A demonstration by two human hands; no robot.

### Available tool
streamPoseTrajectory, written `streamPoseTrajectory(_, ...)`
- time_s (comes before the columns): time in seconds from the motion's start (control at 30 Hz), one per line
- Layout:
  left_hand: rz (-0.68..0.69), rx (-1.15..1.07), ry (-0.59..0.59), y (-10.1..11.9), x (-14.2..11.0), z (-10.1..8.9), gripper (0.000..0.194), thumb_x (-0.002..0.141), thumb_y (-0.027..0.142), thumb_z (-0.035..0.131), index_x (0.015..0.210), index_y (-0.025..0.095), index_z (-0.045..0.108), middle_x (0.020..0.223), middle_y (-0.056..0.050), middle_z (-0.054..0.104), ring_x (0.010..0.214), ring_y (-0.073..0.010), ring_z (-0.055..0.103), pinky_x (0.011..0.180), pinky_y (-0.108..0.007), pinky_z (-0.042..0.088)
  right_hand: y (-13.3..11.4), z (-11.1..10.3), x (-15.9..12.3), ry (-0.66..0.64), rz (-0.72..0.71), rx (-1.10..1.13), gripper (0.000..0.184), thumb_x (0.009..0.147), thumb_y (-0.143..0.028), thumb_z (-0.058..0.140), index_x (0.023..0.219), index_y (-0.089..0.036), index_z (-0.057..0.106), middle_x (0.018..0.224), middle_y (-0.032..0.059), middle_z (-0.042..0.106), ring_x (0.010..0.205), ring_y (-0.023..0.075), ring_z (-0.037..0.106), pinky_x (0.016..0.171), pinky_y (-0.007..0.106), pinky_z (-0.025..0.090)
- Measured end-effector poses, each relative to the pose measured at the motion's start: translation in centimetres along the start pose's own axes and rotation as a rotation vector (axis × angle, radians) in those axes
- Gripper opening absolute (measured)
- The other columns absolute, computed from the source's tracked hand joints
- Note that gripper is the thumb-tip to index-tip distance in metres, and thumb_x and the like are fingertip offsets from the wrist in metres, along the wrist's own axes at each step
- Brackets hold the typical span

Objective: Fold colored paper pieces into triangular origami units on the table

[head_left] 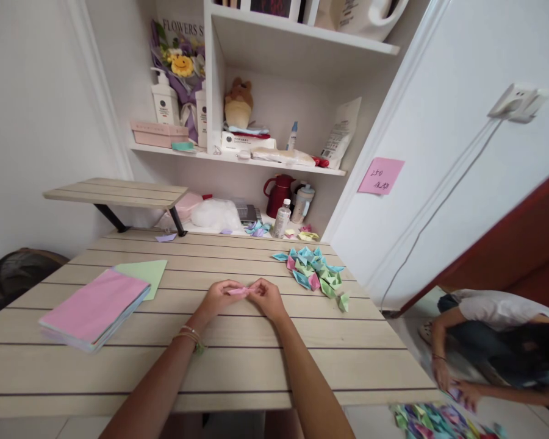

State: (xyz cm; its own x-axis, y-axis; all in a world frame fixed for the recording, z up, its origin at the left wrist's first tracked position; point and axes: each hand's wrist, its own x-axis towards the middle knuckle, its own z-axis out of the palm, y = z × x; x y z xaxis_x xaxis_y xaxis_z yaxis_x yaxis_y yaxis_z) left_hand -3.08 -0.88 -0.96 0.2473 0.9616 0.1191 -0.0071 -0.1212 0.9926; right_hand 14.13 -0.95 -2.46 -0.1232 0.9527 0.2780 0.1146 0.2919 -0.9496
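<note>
A small folded piece of pink paper (238, 291) is held between both hands just above the middle of the wooden table. My left hand (219, 299) pinches its left part, with bracelets on that wrist. At its right end, the fingertips of my right hand (266, 297) are closed on it; they hide part of the paper. To the right on the table lies a group of folded paper boats (318, 265) in blue, green and pink. A stack of pink paper sheets (98, 305) lies to the left, with a green sheet (152, 274) partly under it.
A raised wooden shelf (119, 190) stands at the table's back left. Behind the table are a plastic bottle (282, 218) and a red jug (280, 194). At lower right another person (503, 341) crouches by a pile of folded paper (434, 421). A cable (439, 213) hangs along the wall.
</note>
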Motion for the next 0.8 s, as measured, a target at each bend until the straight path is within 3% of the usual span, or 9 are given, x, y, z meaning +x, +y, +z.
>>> streamPoseTrajectory(0.17,-0.002,0.019,0.04,-0.4,0.0,0.1,0.038,0.052,0.026,0.075,0.085,0.012,0.063,0.078,-0.007,0.068,0.07,-0.0173,0.064,0.065,-0.027,0.049,0.6,-0.1,0.3,-0.021,0.038,0.101,0.027,0.058,-0.035,0.071,0.071,-0.016,0.056,0.059,-0.0009,0.06,0.054,0.0123,0.055,0.049,0.022,0.044)
streamPoseTrajectory(0.3,-0.011,0.049,0.027,-0.6,0.1,0.2,0.029,0.054,0.028,0.073,0.077,0.012,0.063,0.061,-0.004,0.065,0.057,-0.0148,0.061,0.055,-0.024,0.047,0.9,0.0,0.3,-0.028,0.045,0.169,0.023,0.058,-0.027,0.069,0.073,-0.017,0.056,0.057,-0.0022,0.059,0.052,0.0125,0.057,0.049,0.022,0.045)
streamPoseTrajectory(0.47,-0.049,0.004,0.054,-0.7,0.2,0.1,0.025,0.053,0.024,0.073,0.072,0.013,0.061,0.056,-0.002,0.064,0.051,-0.0135,0.059,0.053,-0.023,0.046,0.7,0.2,0.3,-0.003,0.043,0.176,0.017,0.06,-0.027,0.068,0.071,-0.017,0.057,0.058,-0.0011,0.061,0.053,0.0141,0.059,0.051,0.024,0.048)
streamPoseTrajectory(0.67,-0.053,-0.088,0.158,-0.2,0.4,0.0,0.039,0.05,0.024,0.076,0.084,0.013,0.06,0.075,-0.007,0.069,0.072,-0.0187,0.065,0.067,-0.028,0.051,0.6,-0.7,0.4,0.083,-0.003,0.083,0.02,0.065,-0.033,0.066,0.076,-0.018,0.063,0.066,0.0027,0.066,0.062,0.0165,0.062,0.059,0.027,0.051)
streamPoseTrajectory(0.8,-0.069,-0.216,0.166,-0.1,0.3,-0.1,0.037,0.061,0.033,0.07,0.089,0.011,0.061,0.092,-0.012,0.068,0.085,-0.021,0.064,0.08,-0.034,0.05,0.4,-1.3,0.4,0.163,-0.092,-0.055,0.014,0.067,-0.032,0.065,0.072,-0.019,0.067,0.068,0.0034,0.067,0.064,0.0172,0.062,0.063,0.028,0.05)
